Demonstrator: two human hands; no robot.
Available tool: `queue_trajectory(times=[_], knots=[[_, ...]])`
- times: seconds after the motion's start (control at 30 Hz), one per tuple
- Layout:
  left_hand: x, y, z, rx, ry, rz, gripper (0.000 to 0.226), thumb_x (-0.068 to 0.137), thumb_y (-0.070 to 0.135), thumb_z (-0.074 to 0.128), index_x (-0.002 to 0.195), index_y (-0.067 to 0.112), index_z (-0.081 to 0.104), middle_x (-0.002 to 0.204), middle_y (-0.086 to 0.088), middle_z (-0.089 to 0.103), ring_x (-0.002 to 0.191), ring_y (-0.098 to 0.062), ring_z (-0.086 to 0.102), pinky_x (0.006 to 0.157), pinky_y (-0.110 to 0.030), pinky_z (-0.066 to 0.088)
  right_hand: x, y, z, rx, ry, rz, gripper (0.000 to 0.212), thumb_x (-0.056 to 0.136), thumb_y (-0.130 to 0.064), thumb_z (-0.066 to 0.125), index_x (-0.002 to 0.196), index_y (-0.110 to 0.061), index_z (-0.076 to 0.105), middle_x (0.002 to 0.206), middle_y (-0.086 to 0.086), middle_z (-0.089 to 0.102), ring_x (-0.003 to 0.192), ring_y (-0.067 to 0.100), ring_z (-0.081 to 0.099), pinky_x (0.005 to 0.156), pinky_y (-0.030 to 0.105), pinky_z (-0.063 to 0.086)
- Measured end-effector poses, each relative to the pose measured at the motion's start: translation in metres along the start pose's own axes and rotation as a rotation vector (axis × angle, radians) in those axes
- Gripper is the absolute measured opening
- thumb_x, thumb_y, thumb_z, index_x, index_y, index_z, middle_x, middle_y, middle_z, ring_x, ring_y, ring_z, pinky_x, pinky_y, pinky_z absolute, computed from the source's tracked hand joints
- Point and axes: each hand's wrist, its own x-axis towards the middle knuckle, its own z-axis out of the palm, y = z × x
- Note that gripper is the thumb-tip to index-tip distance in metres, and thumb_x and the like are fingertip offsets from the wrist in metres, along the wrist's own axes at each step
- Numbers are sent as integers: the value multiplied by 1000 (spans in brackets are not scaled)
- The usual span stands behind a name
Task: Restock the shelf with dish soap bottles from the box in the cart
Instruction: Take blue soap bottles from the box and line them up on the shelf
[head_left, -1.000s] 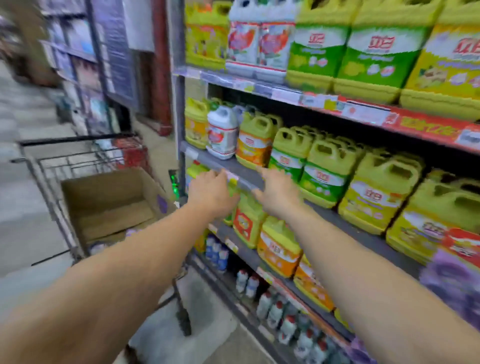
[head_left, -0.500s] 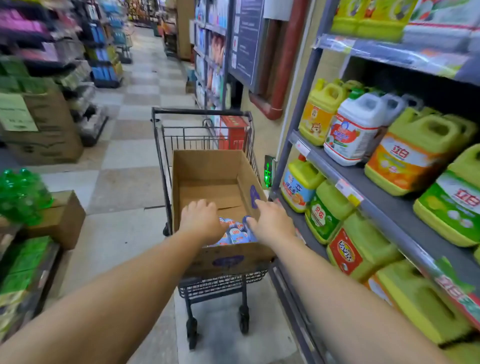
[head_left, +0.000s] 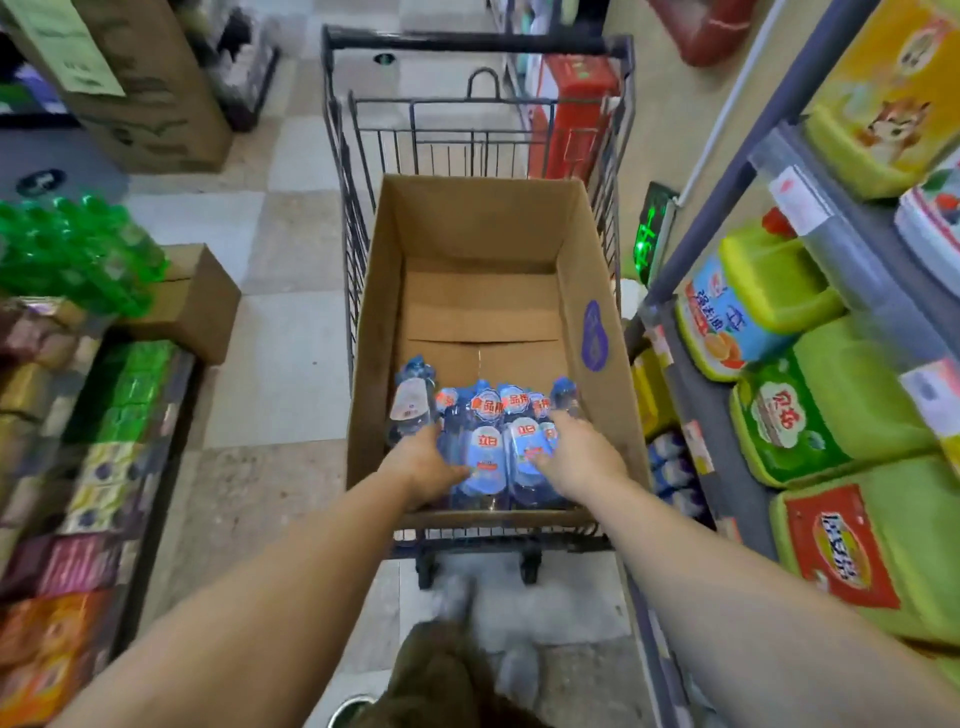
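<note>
Several blue dish soap bottles (head_left: 485, 452) with red-and-white labels stand packed at the near end of an open cardboard box (head_left: 597, 291) in a wire cart (head_left: 337, 171). My left hand (head_left: 423, 465) is down among the bottles on the left, thumb and fingers curled around one. My right hand (head_left: 579, 457) is on the right-hand bottles, fingers wrapped around one. The far half of the box is bare cardboard. The shelf (head_left: 810, 244) to the right holds yellow-green jugs, with small blue bottles (head_left: 670, 467) on its low tier.
The cart stands close against the shelf's left edge. A red box (head_left: 571, 114) sits beyond the cart. On the left are green bottles (head_left: 72, 249), a brown carton (head_left: 192, 301) and stacked coloured packs. My shoe shows on the floor below the cart.
My view swung from the shelf to the cart and down into the box. Both hands left the shelf, dropped into the box and closed around bottles.
</note>
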Motion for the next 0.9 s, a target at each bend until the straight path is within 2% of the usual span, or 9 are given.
queue_trajectory(times=[0.1,0.17,0.23,0.33,0.43,0.53,0.67,0.77,0.9], knots=[[33,-4,12,-98,-160,-69,65,83,27,75,137,10,44,133,3,52,125,-23,51,96,-25,40,28,1,17,26,-95,7,64,91,-35,61,146,-22,32,140,8,50,127,29,48,98,37,45],[49,-2,19,-126,-208,-106,69,83,23,76,139,5,42,140,-7,51,127,-24,49,98,-26,38,42,2,30,55,-166,28,66,91,-33,62,148,-19,30,141,11,49,128,30,48,99,35,43],[63,-4,28,-199,-217,-177,78,75,20,83,137,2,39,140,-12,50,124,-27,51,101,-32,41,52,2,43,82,-244,43,74,88,-36,65,149,-18,27,144,11,47,129,30,47,101,35,41],[78,-9,38,-280,-215,-209,79,63,19,91,124,6,42,124,-10,58,111,-26,58,98,-40,48,66,0,57,79,-282,56,82,86,-41,67,152,-18,23,145,11,46,130,31,46,101,34,39],[90,-20,48,-303,-203,-222,76,52,24,96,107,14,44,114,-10,63,103,-28,63,93,-44,52,81,-7,60,152,-328,56,86,85,-40,69,153,-22,19,142,9,49,129,29,47,101,33,38],[98,-31,54,-342,-204,-229,83,42,35,96,106,19,45,112,-10,64,99,-26,65,89,-46,55,90,-16,66,226,-349,64,89,84,-37,71,154,-22,19,135,7,53,124,26,51,99,31,39],[90,-25,44,-345,-243,-190,75,57,29,93,112,20,43,113,-7,62,100,-25,64,89,-44,55,96,-18,69,322,-330,130,82,82,-32,74,151,-22,30,102,-3,51,116,26,57,95,31,43],[91,-25,39,-339,-268,-169,72,64,26,90,117,20,42,115,-6,59,102,-25,62,91,-44,54,99,-16,68,356,-346,154,74,83,-28,74,147,-20,38,110,4,63,110,25,60,93,31,46],[91,-33,38,-425,-281,-161,66,69,20,86,119,18,43,112,-6,63,98,-21,65,85,-40,57,97,-24,68,409,-335,140,71,82,-25,75,144,-23,39,114,0,58,111,20,57,98,31,44]])
